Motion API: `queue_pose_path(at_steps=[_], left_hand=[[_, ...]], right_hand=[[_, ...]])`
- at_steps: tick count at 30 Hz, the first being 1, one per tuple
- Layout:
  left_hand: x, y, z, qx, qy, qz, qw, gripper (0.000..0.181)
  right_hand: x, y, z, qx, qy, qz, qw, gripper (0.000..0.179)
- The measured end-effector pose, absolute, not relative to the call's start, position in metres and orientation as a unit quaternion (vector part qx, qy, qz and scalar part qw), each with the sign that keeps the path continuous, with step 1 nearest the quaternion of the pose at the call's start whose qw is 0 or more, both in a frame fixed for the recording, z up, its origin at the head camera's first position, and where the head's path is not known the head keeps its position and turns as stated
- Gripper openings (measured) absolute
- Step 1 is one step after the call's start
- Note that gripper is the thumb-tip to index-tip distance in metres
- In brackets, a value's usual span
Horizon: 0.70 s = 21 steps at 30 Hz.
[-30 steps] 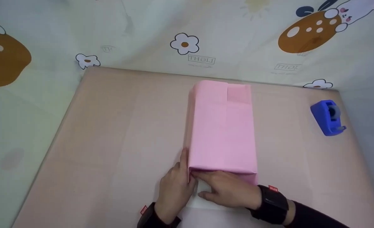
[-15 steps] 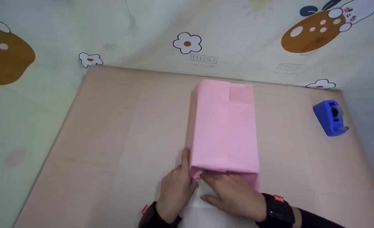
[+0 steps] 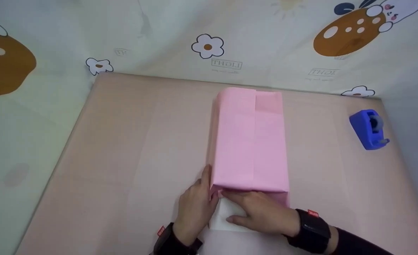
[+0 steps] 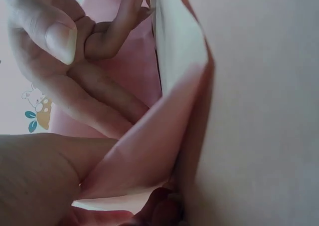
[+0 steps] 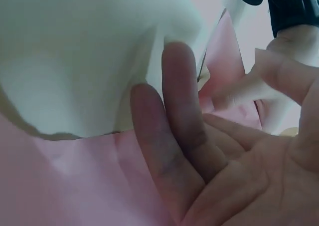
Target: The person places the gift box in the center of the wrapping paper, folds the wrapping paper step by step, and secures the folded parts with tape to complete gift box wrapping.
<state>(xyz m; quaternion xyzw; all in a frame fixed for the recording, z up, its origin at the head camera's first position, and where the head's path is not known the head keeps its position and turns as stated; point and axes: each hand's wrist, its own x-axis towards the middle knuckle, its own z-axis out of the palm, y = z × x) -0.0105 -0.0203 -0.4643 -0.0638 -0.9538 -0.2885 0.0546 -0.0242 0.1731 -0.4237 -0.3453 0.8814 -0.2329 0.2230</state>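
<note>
A box-shaped package wrapped in pink paper (image 3: 251,141) lies lengthwise on the table, its top covered by overlapping paper. At its near end the paper stands unfolded, its white inner side (image 3: 230,212) facing up. My left hand (image 3: 194,210) rests against the near left corner, index finger straight along the side and thumb at the front fold. My right hand (image 3: 262,210) reaches across the near end, with its index fingertip pressing the paper at that same corner. A slanted pink flap (image 4: 154,136) partly covers the left thumb in the left wrist view. The right fingers (image 5: 179,81) extend over the white paper side.
A blue tape dispenser (image 3: 366,129) stands near the table's right edge. The table (image 3: 124,141) has a pale pinkish cover. A printed curtain with flowers and rabbits (image 3: 152,35) hangs along its back edge. Both wrists wear black bands (image 3: 309,230).
My right fingertips drew back slightly from the left corner, then moved forward against it again, pushing the near paper inward. The left hand stays almost in place. The head view shifts slightly.
</note>
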Motion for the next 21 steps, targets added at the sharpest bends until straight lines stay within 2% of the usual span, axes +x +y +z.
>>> queue_pose_path(at_steps=[5, 12, 21], left_hand=[[-0.013, -0.019, -0.463, -0.06, -0.952, -0.297, 0.038, 0.069], [-0.014, -0.017, -0.463, -0.064, -0.95, -0.303, 0.036, 0.066], [-0.014, -0.02, -0.465, -0.068, -0.945, -0.315, 0.054, 0.067]], right_hand=[[-0.024, 0.181, -0.42, -0.347, 0.887, -0.221, 0.21, 0.056], [-0.017, 0.192, -0.417, -0.373, 0.884, -0.156, 0.233, 0.069], [-0.012, 0.199, -0.417, -0.336, 0.912, -0.135, 0.194, 0.062]])
